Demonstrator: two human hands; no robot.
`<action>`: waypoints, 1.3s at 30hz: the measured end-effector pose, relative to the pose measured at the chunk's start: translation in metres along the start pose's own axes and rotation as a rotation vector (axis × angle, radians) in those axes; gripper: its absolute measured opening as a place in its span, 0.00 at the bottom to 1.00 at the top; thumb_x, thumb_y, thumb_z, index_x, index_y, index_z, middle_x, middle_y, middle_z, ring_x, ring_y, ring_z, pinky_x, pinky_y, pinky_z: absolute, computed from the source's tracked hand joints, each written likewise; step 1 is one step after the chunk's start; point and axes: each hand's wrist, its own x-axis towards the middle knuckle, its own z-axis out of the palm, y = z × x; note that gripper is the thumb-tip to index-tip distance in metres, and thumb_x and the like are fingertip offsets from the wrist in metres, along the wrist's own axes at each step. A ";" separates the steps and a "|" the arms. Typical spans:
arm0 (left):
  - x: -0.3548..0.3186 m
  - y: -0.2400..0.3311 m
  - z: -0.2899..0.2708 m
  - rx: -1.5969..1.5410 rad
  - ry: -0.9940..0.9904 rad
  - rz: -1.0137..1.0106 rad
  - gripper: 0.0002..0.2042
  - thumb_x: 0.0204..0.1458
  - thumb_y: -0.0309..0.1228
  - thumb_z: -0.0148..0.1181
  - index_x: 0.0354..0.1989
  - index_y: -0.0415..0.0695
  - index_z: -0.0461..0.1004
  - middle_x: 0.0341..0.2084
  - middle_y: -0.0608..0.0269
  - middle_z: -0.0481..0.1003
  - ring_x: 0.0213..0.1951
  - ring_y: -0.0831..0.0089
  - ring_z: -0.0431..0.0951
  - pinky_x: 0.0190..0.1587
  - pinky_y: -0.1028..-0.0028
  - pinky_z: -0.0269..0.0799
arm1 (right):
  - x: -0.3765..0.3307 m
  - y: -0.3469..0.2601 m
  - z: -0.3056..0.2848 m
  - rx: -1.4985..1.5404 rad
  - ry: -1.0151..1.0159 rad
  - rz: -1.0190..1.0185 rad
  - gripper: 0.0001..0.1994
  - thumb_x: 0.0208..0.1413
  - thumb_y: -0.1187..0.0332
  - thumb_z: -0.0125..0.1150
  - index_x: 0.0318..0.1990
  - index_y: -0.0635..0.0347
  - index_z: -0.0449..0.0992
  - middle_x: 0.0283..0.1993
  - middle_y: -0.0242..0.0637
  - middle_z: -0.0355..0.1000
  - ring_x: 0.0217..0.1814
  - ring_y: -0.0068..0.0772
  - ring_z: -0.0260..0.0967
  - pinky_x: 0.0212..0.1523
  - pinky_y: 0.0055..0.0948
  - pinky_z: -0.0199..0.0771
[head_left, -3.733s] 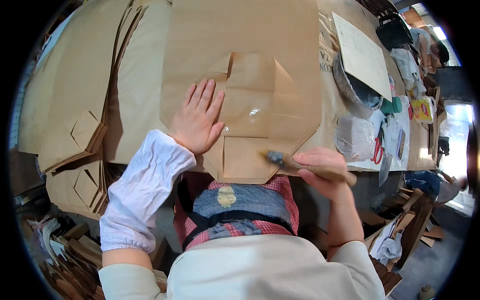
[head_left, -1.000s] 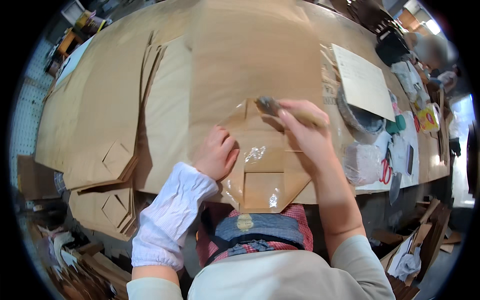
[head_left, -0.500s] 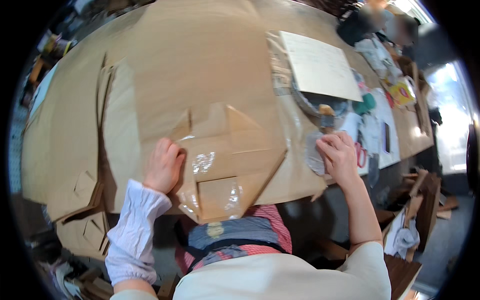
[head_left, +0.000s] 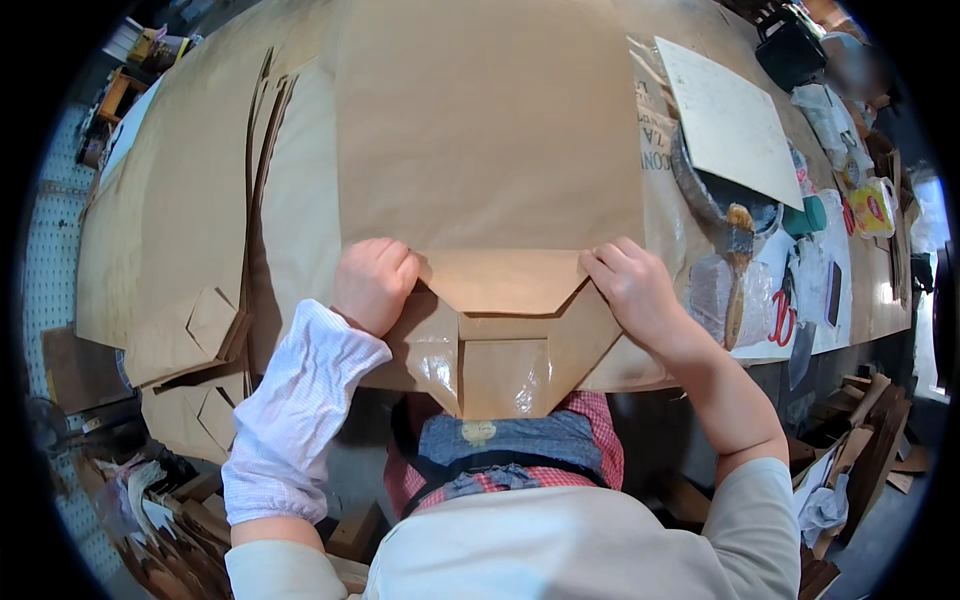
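Note:
A large brown paper bag (head_left: 490,130) lies flat in front of me, its near end folded into an angular bottom. Both hands are closed on the corners of the creased far flap (head_left: 505,278): my left hand (head_left: 375,285) pinches the left corner and my right hand (head_left: 630,288) the right one. The flap lies folded toward me, its near edge over the middle of the bottom. Shiny wet-looking patches show on the side fold and the near flap (head_left: 505,375). To the right of my right hand, a wooden-handled brush (head_left: 737,290) rests on crumpled clear plastic (head_left: 709,290).
Stacked folded brown bags (head_left: 190,240) lie at the left. On the right are a round basin (head_left: 695,185) partly under a pale board (head_left: 730,120), red-handled scissors (head_left: 783,318), a knife (head_left: 801,355), a green cap (head_left: 806,216) and a yellow packet (head_left: 873,208).
My right hand has left the brush area and now grips the bag's far flap. That flap has come down toward me. My left hand has shifted to its left corner. The view has shifted too.

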 end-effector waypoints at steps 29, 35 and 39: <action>-0.055 0.036 -0.002 -0.519 -0.041 0.093 0.16 0.35 0.21 0.62 0.38 0.44 0.78 0.65 0.46 0.58 0.67 0.43 0.54 0.66 0.50 0.53 | -0.059 -0.061 -0.004 0.513 0.033 0.177 0.22 0.33 0.70 0.76 0.40 0.63 0.78 0.38 0.42 0.75 0.43 0.45 0.72 0.46 0.38 0.74; -0.041 0.028 0.004 -0.796 0.074 -0.106 0.07 0.40 0.23 0.66 0.28 0.39 0.74 0.52 0.51 0.70 0.57 0.51 0.65 0.57 0.59 0.63 | -0.051 -0.042 0.005 0.754 0.214 0.309 0.09 0.38 0.73 0.72 0.27 0.61 0.77 0.28 0.37 0.73 0.35 0.42 0.69 0.36 0.35 0.70; -0.020 0.034 0.012 -0.847 0.183 -0.350 0.08 0.45 0.25 0.65 0.23 0.38 0.70 0.32 0.57 0.71 0.40 0.60 0.69 0.42 0.67 0.66 | -0.016 -0.046 0.012 0.789 0.313 0.536 0.07 0.42 0.74 0.70 0.25 0.61 0.75 0.27 0.37 0.69 0.35 0.40 0.65 0.35 0.33 0.66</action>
